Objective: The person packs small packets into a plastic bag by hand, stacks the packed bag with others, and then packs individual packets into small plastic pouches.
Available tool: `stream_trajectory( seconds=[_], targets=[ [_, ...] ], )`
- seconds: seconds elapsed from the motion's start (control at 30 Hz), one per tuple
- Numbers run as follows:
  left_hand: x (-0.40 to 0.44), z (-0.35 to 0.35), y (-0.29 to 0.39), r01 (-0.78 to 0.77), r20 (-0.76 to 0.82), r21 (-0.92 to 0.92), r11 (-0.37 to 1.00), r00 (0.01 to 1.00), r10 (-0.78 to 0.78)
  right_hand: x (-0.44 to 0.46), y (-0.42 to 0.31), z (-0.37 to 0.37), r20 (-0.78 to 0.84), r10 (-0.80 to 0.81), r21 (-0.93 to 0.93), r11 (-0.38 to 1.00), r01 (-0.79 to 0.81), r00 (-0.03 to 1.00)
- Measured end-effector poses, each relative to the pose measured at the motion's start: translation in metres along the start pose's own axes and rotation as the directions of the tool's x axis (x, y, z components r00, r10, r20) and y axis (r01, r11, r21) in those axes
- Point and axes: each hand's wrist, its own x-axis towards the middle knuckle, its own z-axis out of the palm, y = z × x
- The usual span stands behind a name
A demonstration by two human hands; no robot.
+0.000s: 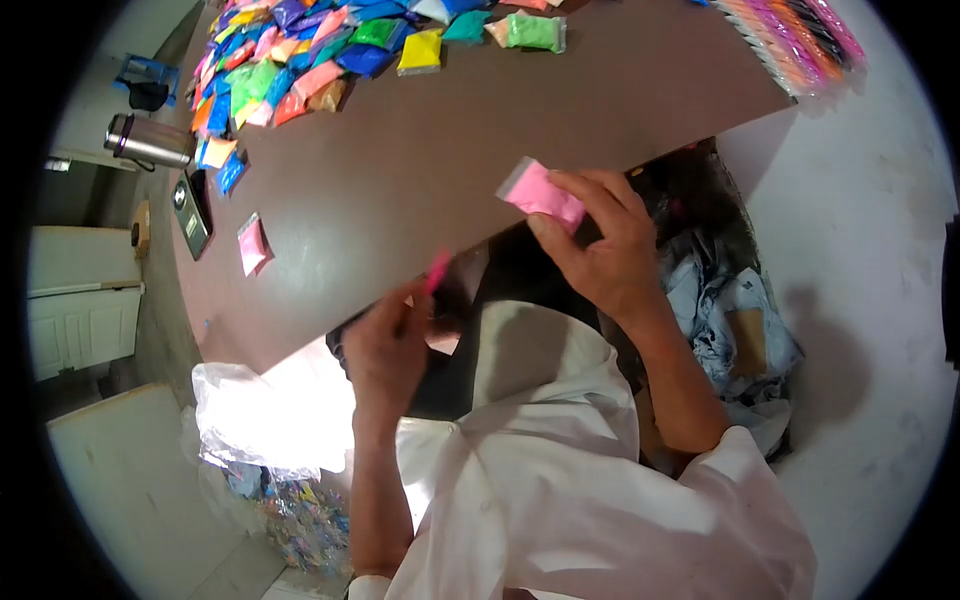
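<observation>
My right hand [610, 240] is closed on a pink packet [545, 195], a small clear bag with pink filling, pinched between thumb and fingers above the table's near edge. Lower and to the left, my left hand [385, 340] is smeared by motion. A small bright pink piece [438, 270] sticks up from its pinched fingertips; its kind is too blurred to make out. Another pink packet [253, 245] lies by itself on the brown table [430, 170], left of both hands.
Many colourful packets [310, 60] are heaped at the table's far left. A steel flask [150, 142] and a phone [191, 215] are at the left edge. Long wrapped strips [790, 45] lie at the far right corner. Crumpled plastic [735, 320] fills the space below right.
</observation>
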Motion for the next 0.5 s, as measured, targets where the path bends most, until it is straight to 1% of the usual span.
stream_trajectory(
  seconds=[0.03, 0.07, 0.1, 0.17, 0.2, 0.23, 0.27, 0.3, 0.37, 0.4, 0.43, 0.5],
  targets=[
    [0.002, -0.008, -0.012, 0.101, -0.046, -0.014, 0.995, 0.994, -0.102, 0.001, -0.004, 0.008, 0.010, -0.001, 0.009, 1.000, 0.001, 1.000],
    [0.003, -0.015, -0.015, 0.207, -0.106, -0.183, 0.961, 0.968, -0.228, 0.003, -0.008, 0.017, 0.046, -0.073, -0.051, 0.996, 0.076, 0.996],
    [0.004, -0.027, -0.021, 0.235, -0.122, -0.190, 0.953, 0.958, -0.260, 0.005, -0.013, 0.026, 0.084, -0.146, -0.107, 0.982, 0.154, 0.986],
    [0.000, -0.043, -0.037, 0.268, -0.157, -0.217, 0.939, 0.940, -0.304, 0.006, -0.018, 0.050, 0.106, -0.171, -0.089, 0.979, 0.181, 0.980],
    [-0.004, -0.045, -0.049, 0.276, -0.166, -0.213, 0.937, 0.935, -0.314, 0.007, -0.022, 0.061, 0.118, -0.208, -0.077, 0.973, 0.218, 0.971],
    [-0.008, -0.044, -0.064, 0.229, -0.212, -0.199, 0.953, 0.939, -0.270, 0.007, -0.026, 0.072, 0.130, -0.245, -0.065, 0.965, 0.255, 0.961],
    [-0.012, -0.046, -0.074, 0.184, -0.256, -0.181, 0.966, 0.940, -0.227, 0.006, -0.030, 0.082, 0.163, -0.238, -0.070, 0.965, 0.252, 0.957],
    [-0.016, -0.050, -0.074, 0.197, -0.268, -0.178, 0.964, 0.933, -0.240, 0.006, -0.035, 0.086, 0.173, -0.247, -0.054, 0.964, 0.260, 0.953],
    [-0.021, -0.054, -0.070, 0.273, -0.266, -0.021, 0.962, 0.926, -0.269, 0.005, -0.049, 0.091, 0.251, -0.221, -0.108, 0.961, 0.254, 0.942],
    [-0.020, -0.053, -0.071, 0.236, -0.338, 0.042, 0.971, 0.918, -0.209, 0.005, -0.050, 0.093, 0.260, -0.237, -0.090, 0.959, 0.267, 0.936],
    [-0.021, -0.054, -0.072, 0.246, -0.326, 0.035, 0.969, 0.919, -0.221, 0.003, -0.050, 0.094, 0.267, -0.254, -0.084, 0.955, 0.285, 0.930],
    [-0.018, -0.055, -0.065, 0.226, -0.323, 0.061, 0.972, 0.926, -0.195, 0.003, -0.047, 0.096, 0.276, -0.279, -0.071, 0.948, 0.309, 0.920]
  ],
)
